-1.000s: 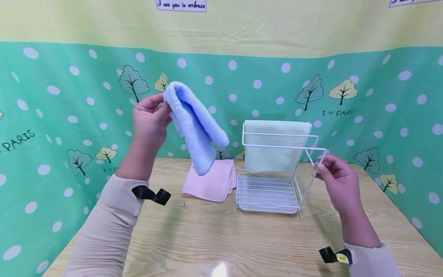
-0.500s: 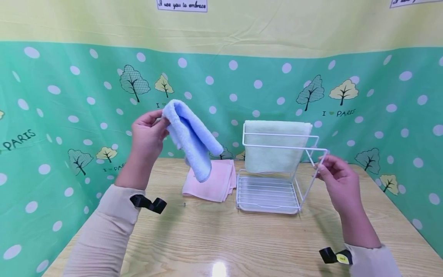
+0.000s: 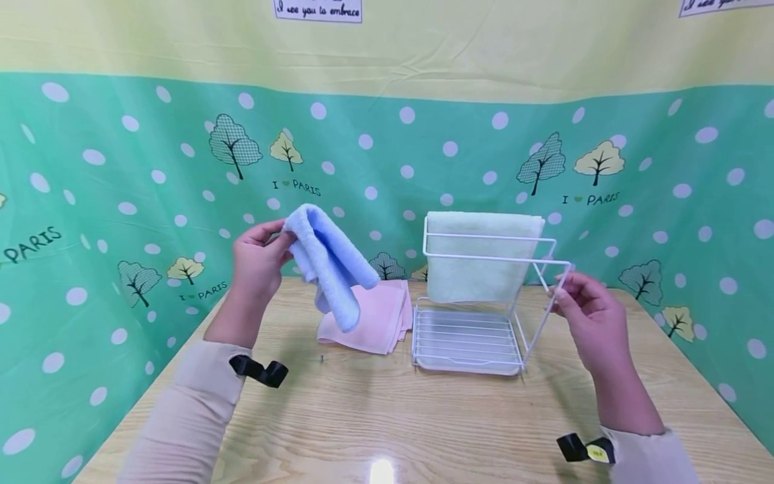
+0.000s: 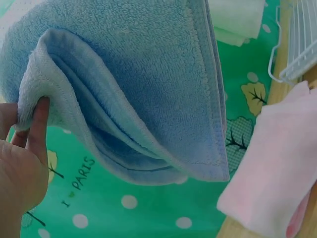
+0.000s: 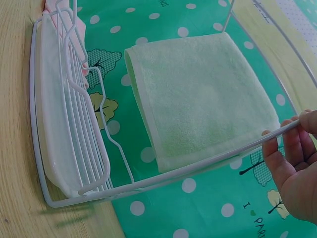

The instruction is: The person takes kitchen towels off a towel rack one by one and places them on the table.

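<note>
Blue towel (image 3: 326,259) lower now, looks unplaced; fingers of left hand (image 3: 256,261) pinch it, those of right hand (image 3: 595,319) clamp rack (image 3: 484,257).

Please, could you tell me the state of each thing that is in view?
Left hand: pinching the blue towel
Blue towel: folded, held in the air
Right hand: gripping the white rack's side
White rack: standing upright on the table
Light green towel: folded, hanging over the rack's rear top
Tray: under the rack's wire shelf
Pink towel: folded, lying on the table
Dotted backdrop: hanging, slightly creased
</note>
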A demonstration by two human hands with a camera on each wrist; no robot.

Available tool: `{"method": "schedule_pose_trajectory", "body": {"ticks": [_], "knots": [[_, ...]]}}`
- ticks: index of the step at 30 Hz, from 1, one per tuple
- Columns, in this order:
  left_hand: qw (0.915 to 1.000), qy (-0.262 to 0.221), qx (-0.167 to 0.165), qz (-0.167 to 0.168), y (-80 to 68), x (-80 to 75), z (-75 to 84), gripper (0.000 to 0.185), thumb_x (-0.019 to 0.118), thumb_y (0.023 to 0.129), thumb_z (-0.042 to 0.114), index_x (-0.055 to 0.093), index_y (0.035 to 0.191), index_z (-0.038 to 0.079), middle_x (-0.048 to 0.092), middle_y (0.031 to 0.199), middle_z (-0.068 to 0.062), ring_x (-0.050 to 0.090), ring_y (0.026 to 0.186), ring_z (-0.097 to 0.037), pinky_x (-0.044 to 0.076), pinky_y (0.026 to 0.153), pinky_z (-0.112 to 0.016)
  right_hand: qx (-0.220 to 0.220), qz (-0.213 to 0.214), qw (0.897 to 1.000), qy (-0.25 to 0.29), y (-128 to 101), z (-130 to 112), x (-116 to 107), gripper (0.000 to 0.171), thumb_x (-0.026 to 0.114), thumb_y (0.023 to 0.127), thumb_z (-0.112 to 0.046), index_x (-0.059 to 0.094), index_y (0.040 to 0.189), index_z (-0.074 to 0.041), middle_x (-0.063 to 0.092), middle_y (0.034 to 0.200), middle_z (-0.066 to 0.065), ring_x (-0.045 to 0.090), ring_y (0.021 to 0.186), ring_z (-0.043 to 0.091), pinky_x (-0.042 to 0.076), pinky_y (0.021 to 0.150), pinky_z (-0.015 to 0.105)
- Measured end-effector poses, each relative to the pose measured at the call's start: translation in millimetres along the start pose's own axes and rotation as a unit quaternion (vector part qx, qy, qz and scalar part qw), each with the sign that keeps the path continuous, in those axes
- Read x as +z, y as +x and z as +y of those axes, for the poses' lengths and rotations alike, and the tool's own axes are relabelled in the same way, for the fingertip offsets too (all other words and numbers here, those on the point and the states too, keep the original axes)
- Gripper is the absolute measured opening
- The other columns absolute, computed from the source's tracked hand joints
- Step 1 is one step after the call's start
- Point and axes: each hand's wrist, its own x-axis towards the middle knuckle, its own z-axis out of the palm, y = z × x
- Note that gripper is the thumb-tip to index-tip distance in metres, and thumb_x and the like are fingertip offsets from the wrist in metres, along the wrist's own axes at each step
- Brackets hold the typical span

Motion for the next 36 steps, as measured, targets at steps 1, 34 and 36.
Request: {"method": "schedule_pose_trajectory", "body": {"ticks": [1,34,36], "knots": [[1.0,-0.001,-0.004,0.004,-0.2,-2.4,-1.8,0.017,0.069,0.086,-0.006,0.076,0.093,0.007,0.073,0.092,-0.006,0.07,0.079,-0.015,0.058,0.066,-0.025,-0.001,0.0,1.0,0.001,0,0,0,0.023,0.06,0.096,-0.007,0.064,0.119,-0.004,0.059,0.105,0.012,0.058,0.088,0.015,0.053,0.075,0.015],[0.9624,-0.046,-0.197,0.182,-4.7,-77.9,-71.9,0.023,0.069,0.084,-0.012,0.074,0.083,0.011,0.069,0.085,-0.003,0.067,0.072,-0.013,0.058,0.064,-0.024,-0.01,-0.002,1.0,0.008,-1,0,0,0.022,0.06,0.096,-0.005,0.064,0.118,-0.005,0.059,0.101,0.01,0.059,0.085,0.015,0.054,0.075,0.015],[0.9656,0.001,-0.203,0.163,-2.7,-88.7,-77.0,0.021,0.069,0.085,-0.009,0.073,0.086,0.011,0.068,0.086,-0.001,0.066,0.074,-0.012,0.058,0.065,-0.024,-0.011,-0.002,1.0,0.006,-1,0,0,0.022,0.06,0.097,-0.005,0.064,0.118,-0.005,0.059,0.101,0.009,0.059,0.085,0.015,0.054,0.075,0.015]]}}
